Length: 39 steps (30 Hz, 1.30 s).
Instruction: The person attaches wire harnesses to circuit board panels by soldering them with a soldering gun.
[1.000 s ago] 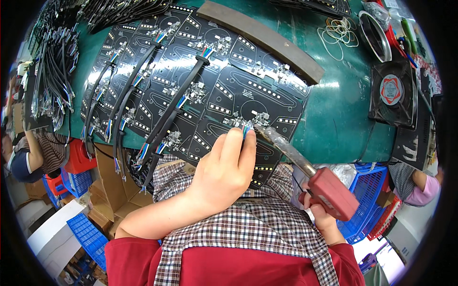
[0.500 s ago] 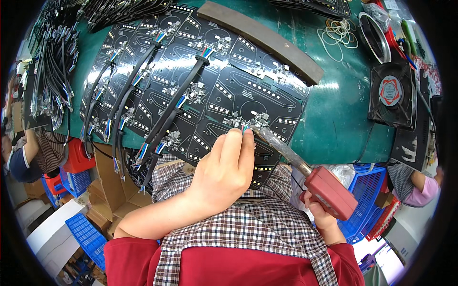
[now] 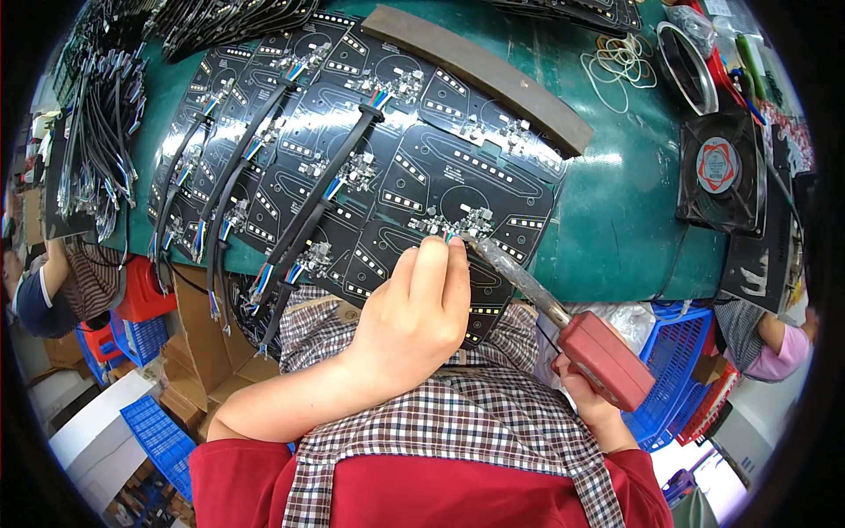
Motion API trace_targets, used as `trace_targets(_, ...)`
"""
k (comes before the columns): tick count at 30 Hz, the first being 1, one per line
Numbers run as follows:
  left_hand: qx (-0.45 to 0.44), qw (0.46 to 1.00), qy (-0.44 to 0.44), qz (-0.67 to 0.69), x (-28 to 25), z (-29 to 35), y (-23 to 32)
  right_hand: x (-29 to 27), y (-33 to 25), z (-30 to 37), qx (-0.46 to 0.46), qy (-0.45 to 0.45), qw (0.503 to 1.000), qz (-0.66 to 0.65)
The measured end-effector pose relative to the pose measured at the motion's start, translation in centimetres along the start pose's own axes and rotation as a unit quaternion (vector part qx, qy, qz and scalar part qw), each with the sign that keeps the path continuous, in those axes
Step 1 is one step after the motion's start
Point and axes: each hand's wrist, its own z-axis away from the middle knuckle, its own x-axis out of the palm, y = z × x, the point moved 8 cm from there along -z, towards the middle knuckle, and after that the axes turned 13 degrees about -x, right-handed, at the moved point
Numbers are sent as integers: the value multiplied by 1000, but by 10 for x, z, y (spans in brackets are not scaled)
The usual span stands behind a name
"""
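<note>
Several black circuit boards (image 3: 458, 167) with rows of small white LEDs lie side by side on the green table. My left hand (image 3: 421, 304) is closed in a pinch over the nearest board, beside its cluster of small components. Thin coloured wires (image 3: 451, 236) show at its fingertips; the rest of them is hidden beneath the hand. My right hand (image 3: 588, 394) grips the red handle of a soldering iron (image 3: 606, 359). The iron's long, stained metal shaft slants up to the left, with its tip at the component cluster, close to my left fingertips.
Black cables (image 3: 321, 189) with coloured wire ends lie across the boards at left. A curved dark bar (image 3: 480, 75) rests on the far boards. At right are a fan (image 3: 720, 167), a metal ring (image 3: 687, 69) and looped pale cord (image 3: 616, 70). Cable bundles (image 3: 99, 132) are heaped at far left.
The soldering iron's handle and my right hand have shifted slightly left and down. My left hand keeps its pinch at the same spot.
</note>
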Motion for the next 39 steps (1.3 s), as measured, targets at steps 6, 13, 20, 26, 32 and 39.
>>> trace_targets(6,-66,996,-28,46,1,2,-6,1,8,-9,179,104,920,-333)
trace_targets(13,-10,1000,8,13,0,2,-3,4,4,-17,178,115,908,-362)
trace_targets(20,-16,1000,2,8,2,2,-3,-6,0,-22,29,13,995,-94)
trace_targets(26,-9,1000,4,-7,1,2,0,-5,-5,-21,56,151,911,-379)
trace_targets(32,-53,998,-39,23,1,4,-7,-19,0,-20,93,252,899,-347)
trace_targets(39,-22,995,-99,17,-5,3,-19,-20,-2,-5,12,291,917,-271)
